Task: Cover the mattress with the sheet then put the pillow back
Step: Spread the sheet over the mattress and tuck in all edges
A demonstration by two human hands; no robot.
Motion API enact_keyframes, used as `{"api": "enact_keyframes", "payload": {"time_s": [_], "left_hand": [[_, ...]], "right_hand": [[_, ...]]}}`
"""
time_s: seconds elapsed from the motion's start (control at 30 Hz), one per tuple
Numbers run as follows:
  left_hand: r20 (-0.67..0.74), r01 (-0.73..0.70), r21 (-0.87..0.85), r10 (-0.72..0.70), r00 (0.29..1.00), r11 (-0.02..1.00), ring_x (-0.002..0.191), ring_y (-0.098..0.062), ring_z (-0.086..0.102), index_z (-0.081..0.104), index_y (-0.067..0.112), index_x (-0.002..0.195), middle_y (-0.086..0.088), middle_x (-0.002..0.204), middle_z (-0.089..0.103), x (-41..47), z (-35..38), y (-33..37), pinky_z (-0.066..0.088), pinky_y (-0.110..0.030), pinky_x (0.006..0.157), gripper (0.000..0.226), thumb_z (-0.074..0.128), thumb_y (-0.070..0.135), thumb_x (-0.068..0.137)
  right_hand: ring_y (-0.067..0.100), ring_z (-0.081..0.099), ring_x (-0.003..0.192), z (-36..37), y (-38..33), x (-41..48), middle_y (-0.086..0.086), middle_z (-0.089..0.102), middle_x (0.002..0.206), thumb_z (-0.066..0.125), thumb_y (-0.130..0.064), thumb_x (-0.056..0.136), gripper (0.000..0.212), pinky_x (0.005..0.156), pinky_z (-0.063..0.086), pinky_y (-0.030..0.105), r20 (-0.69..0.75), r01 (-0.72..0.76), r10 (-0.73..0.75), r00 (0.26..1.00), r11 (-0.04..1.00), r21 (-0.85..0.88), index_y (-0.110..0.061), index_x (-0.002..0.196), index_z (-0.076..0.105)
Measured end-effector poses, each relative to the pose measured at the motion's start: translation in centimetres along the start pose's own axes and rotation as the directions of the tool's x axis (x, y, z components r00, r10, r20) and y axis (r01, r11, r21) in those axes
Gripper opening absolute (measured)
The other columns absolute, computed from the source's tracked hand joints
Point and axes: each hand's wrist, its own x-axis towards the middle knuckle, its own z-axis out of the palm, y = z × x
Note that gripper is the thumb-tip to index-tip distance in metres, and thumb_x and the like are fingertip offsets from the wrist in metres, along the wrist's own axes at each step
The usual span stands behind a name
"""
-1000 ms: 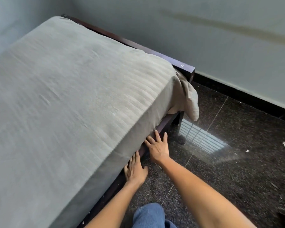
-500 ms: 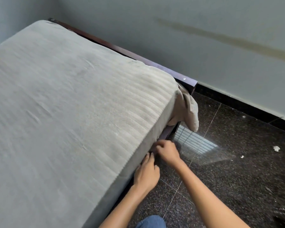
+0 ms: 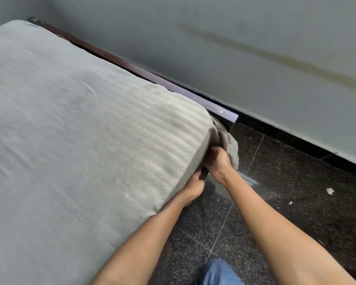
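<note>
The grey sheet [image 3: 90,140] is spread flat over the bed, with the mattress hidden wholly beneath it. At the corner, the fingers [image 3: 211,153] of the right hand [image 3: 219,163] are curled into the sheet's loose bunch, which hangs just beyond them beside the dark bed frame [image 3: 224,114]. Just below these fingers, the left hand [image 3: 193,188] is set at the sheet's lower edge. Its fingers are mostly tucked from sight, so whether they are spread or pinching cannot be told.

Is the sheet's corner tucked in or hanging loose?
Hanging loose: a bunched flap of sheet dangles beside the bed frame behind the right hand.
</note>
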Motion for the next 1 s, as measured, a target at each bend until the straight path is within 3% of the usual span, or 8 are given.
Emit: {"api": "enact_keyframes", "payload": {"time_s": [0.2, 0.37, 0.47, 0.63, 0.77, 0.83, 0.9, 1.0], "left_hand": [[-0.028, 0.053, -0.024, -0.053, 0.998, 0.998, 0.142, -0.016, 0.022, 0.027, 0.009, 0.148, -0.006, 0.152, 0.029, 1.8, 0.7, -1.3, 0.014, -0.020, 0.111, 0.065, 0.042, -0.010, 0.087], [-0.137, 0.040, 0.100, -0.026, 0.990, 0.994, 0.144, -0.015, 0.016, 0.018, 0.013, 0.150, -0.001, 0.154, 0.021, 1.6, 2.6, -1.4, 0.011, -0.019, 0.111, 0.072, 0.046, -0.004, 0.086], [-0.166, 0.089, 0.126, -0.067, 0.984, 0.988, 0.144, -0.018, 0.019, 0.021, 0.015, 0.150, -0.004, 0.154, 0.024, 2.2, 2.3, -0.4, 0.013, -0.019, 0.111, 0.070, 0.046, -0.002, 0.086], [-0.128, 0.238, 0.492, -0.201, 0.971, 0.837, 0.147, -0.019, -0.001, -0.006, 0.011, 0.151, -0.007, 0.159, -0.006, 2.1, 3.3, 1.2, 0.004, -0.033, 0.119, 0.079, 0.046, 0.021, 0.092], [-0.164, 0.299, 0.565, -0.251, 0.954, 0.769, 0.147, -0.019, 0.003, -0.007, 0.012, 0.151, -0.001, 0.159, -0.004, 1.8, 3.7, 2.9, 0.008, -0.037, 0.119, 0.080, 0.044, 0.031, 0.092], [-0.102, 0.275, 0.558, -0.265, 0.959, 0.783, 0.143, -0.025, 0.022, 0.011, 0.010, 0.151, -0.009, 0.157, 0.017, 2.1, 2.6, 4.5, 0.024, -0.040, 0.116, 0.077, 0.043, 0.031, 0.084], [-0.065, 0.211, 0.606, -0.217, 0.974, 0.767, 0.129, -0.030, 0.046, 0.037, 0.012, 0.141, -0.016, 0.142, 0.046, 1.2, 1.3, 7.4, 0.041, -0.040, 0.104, 0.059, 0.041, 0.027, 0.084], [-0.033, 0.009, 0.780, 0.027, 0.999, 0.626, 0.117, -0.033, 0.055, 0.048, 0.019, 0.131, -0.013, 0.127, 0.058, -1.0, 0.1, 12.2, 0.045, -0.039, 0.093, 0.040, 0.039, 0.021, 0.092]], "right_hand": [[0.023, 0.059, 0.093, 2.2, -0.7, 2.4, 0.005, 0.068, 0.096, 0.043, -0.035, 0.092, 0.028, 0.081, 0.047, 0.031, -0.014, -0.103, 0.107, 0.994, 0.976, 0.190, -0.019, 0.089, 0.066], [0.018, 0.059, 0.102, 0.5, -1.1, 3.4, -0.002, 0.068, 0.106, 0.047, -0.045, 0.091, 0.037, 0.089, 0.048, 0.029, 0.067, -0.121, 0.113, 0.991, 0.984, 0.128, -0.020, 0.110, 0.066], [0.016, 0.054, 0.105, -0.7, -1.1, 2.8, -0.004, 0.063, 0.105, 0.045, -0.035, 0.095, 0.029, 0.098, 0.042, 0.030, 0.129, -0.162, 0.148, 0.980, 0.982, 0.101, -0.021, 0.116, 0.060], [0.014, 0.053, 0.069, -3.1, -0.3, 0.7, 0.002, 0.055, 0.074, 0.044, -0.003, 0.090, 0.023, 0.060, 0.040, 0.026, -0.182, -0.077, 0.099, 0.978, 0.990, 0.121, -0.015, 0.074, 0.054], [0.018, 0.052, 0.065, -4.6, 0.7, 0.2, 0.008, 0.059, 0.074, 0.047, 0.000, 0.083, 0.030, 0.060, 0.040, 0.031, -0.363, 0.132, -0.150, 0.920, 0.988, -0.074, -0.022, 0.066, 0.056], [0.022, 0.055, 0.076, -5.1, 0.1, -0.6, 0.009, 0.060, 0.083, 0.051, 0.001, 0.078, 0.025, 0.074, 0.045, 0.037, -0.347, 0.286, -0.404, 0.846, 0.894, -0.344, -0.022, 0.070, 0.058], [0.023, 0.052, 0.090, -5.5, -1.0, -1.4, 0.009, 0.057, 0.096, 0.057, 0.000, 0.076, 0.016, 0.084, 0.041, 0.035, -0.172, 0.440, -0.671, 0.721, 0.635, -0.634, -0.012, 0.085, 0.060], [0.023, 0.044, 0.106, -4.9, -2.3, -1.4, 0.005, 0.053, 0.112, 0.066, -0.013, 0.078, 0.023, 0.089, 0.034, 0.034, 0.016, 0.414, -0.744, 0.668, 0.354, -0.839, -0.010, 0.100, 0.061]]}}
